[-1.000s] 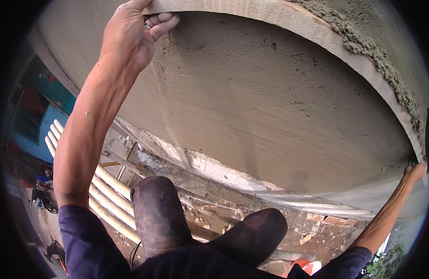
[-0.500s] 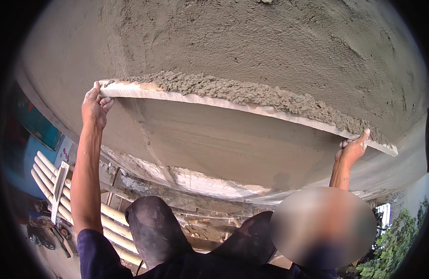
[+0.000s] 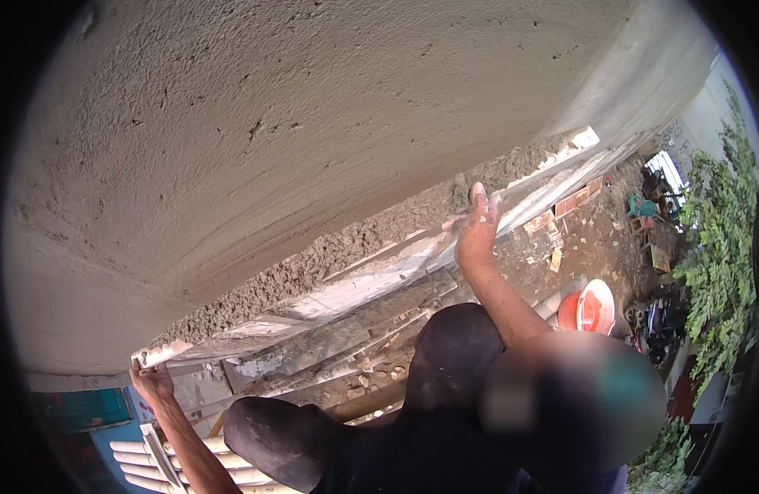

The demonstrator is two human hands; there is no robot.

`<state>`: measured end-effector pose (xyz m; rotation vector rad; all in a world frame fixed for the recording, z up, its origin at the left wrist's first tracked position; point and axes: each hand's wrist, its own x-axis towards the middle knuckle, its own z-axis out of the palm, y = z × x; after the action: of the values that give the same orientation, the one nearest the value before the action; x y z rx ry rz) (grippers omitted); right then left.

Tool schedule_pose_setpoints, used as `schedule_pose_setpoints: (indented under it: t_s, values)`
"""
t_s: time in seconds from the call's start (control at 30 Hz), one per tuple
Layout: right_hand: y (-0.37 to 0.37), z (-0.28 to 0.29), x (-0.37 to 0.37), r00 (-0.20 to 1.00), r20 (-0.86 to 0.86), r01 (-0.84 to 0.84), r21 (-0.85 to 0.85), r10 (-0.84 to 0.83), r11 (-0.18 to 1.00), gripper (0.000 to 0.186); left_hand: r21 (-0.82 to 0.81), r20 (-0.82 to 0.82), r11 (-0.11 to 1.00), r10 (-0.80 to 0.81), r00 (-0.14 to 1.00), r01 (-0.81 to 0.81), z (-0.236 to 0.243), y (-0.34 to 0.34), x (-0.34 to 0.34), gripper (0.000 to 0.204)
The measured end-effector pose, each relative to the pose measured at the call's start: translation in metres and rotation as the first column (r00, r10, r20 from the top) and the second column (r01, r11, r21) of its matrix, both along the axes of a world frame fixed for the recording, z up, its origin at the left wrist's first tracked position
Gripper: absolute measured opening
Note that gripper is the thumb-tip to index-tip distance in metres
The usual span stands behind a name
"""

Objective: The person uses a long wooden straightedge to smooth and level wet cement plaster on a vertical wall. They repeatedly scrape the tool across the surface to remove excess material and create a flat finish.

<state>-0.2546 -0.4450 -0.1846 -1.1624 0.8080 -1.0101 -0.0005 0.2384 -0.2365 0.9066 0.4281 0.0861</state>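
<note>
Nearest, the person's dark-trousered left knee (image 3: pixel 277 440) sits at seven o'clock and the right knee (image 3: pixel 454 354) at five. The left hand (image 3: pixel 151 383), at eight o'clock, holds the lower end of a long, pale board (image 3: pixel 167 354). The right hand (image 3: pixel 478 235), toward three o'clock close to the centre, touches the board beyond its middle with some fingers raised; whether it is closed on the board, I cannot tell. The board slants from eight up to two o'clock, with rough grey mortar (image 3: pixel 305 267) heaped along it, against a grey wall (image 3: pixel 314 123) that spreads across twelve o'clock. Farther off, between seven and eight, a narrow pale tool (image 3: pixel 157 453) lies across light poles (image 3: pixel 132 447). An orange bucket (image 3: pixel 587 307) stands between three and four; leafy branches (image 3: pixel 721 239) hang at three, near the rim.
</note>
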Motion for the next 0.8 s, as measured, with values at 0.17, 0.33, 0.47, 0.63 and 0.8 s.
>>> schedule_pose_setpoints:
  t_s: [0.17, 0.33, 0.47, 0.63, 0.8]
  values:
    - [-0.017, 0.001, -0.025, 0.991, 0.078, 0.098, 0.134, -0.109, 0.986, 0.076, 0.009, -0.024, 0.993, -0.121, 0.992, 0.121, 0.026, -0.038, 0.011, 0.022]
    - [0.001, 0.042, -0.079, 0.996, 0.000, 0.076, 0.463, -0.086, 0.883, 0.066, 0.132, -0.043, 0.961, -0.240, 0.970, 0.243, 0.140, -0.024, -0.001, 0.026]
    - [0.050, 0.082, -0.124, 0.991, 0.079, 0.050, 0.518, -0.106, 0.854, 0.037, 0.172, -0.067, 0.926, -0.329, 0.942, 0.336, 0.275, -0.014, -0.004, 0.028]
    - [0.124, 0.144, -0.147, 0.950, -0.085, 0.256, 0.766, -0.302, 0.590, 0.065, 0.444, 0.007, 0.873, -0.227, 0.974, 0.200, 0.470, -0.068, 0.009, 0.045]
    - [0.174, 0.215, -0.162, 0.917, 0.030, 0.156, 0.891, -0.398, 0.426, 0.028, 0.673, 0.320, 0.737, -0.366, 0.874, 0.062, 0.669, -0.183, 0.024, 0.063]
